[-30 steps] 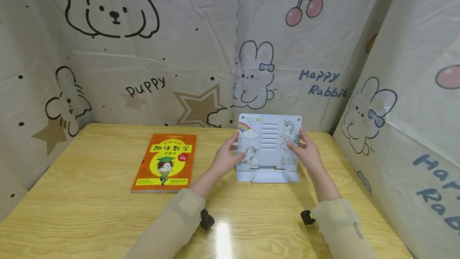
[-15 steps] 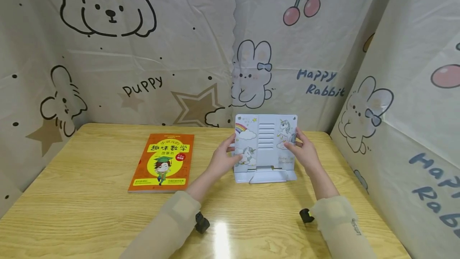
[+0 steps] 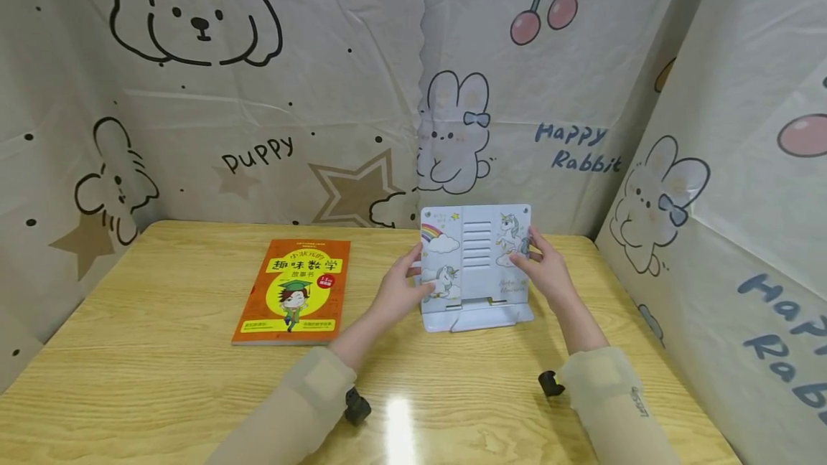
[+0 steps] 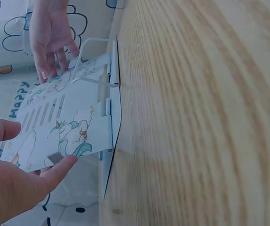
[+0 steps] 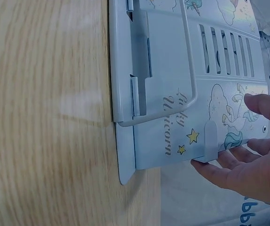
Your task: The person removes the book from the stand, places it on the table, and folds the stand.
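Note:
A pale book stand [image 3: 476,284], printed with unicorns, a rainbow and clouds, stands tilted back on the wooden table. Its back panel has a column of slots, and a wire page holder [image 5: 191,70] shows at its lower edge. My left hand [image 3: 400,285] holds the stand's left side, thumb in front and other fingers mostly hidden behind. The right hand [image 3: 549,271] grips the opposite side in the same way, its thumb over the unicorn picture. In the right wrist view, a small clip [image 5: 211,141] sits at the panel's edge beside the fingers.
An orange book [image 3: 258,307] with a cartoon child on its cover lies flat on the table [image 3: 161,379], left of the stand. A cloth printed with rabbits and a puppy [image 3: 362,92] hangs behind the table and along both sides.
The stand has shifted slightly left and turned a little, its left end now nearer me. Both hands have kept their hold and moved with it.

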Demonstrator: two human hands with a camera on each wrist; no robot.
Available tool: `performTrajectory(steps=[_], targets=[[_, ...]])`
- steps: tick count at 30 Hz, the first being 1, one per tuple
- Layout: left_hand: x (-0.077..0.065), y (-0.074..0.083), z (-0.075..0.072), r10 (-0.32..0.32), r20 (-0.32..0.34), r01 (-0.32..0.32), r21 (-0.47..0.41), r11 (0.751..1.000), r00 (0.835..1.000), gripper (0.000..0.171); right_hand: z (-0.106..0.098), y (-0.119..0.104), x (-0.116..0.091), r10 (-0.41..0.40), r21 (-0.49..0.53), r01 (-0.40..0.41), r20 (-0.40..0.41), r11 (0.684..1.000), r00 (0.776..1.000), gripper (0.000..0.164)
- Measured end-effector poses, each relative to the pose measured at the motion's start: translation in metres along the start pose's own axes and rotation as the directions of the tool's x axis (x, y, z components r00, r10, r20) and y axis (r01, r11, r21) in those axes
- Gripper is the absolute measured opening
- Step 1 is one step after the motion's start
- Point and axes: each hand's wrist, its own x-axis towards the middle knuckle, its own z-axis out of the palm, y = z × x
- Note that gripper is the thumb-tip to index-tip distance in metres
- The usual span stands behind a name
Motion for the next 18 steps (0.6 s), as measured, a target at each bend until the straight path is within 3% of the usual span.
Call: performTrajectory(steps=[8, 18], targets=[[-0.003, -0.002, 0.002, 0.0, -0.012, 0.0, -0.038, 0.999, 1.0, 0.076, 0.002, -0.003, 0.002, -0.015, 0.021, 0.015, -0.008, 1.0, 1.0, 0.08], [-0.013, 0.0, 0.003, -0.002, -0.036, 0.0, -0.059, 0.998, 0.999, 0.077, 0.01, 0.0, 0.005, -0.032, -0.035, 0.03, -0.06, 0.999, 0.998, 0.078]])
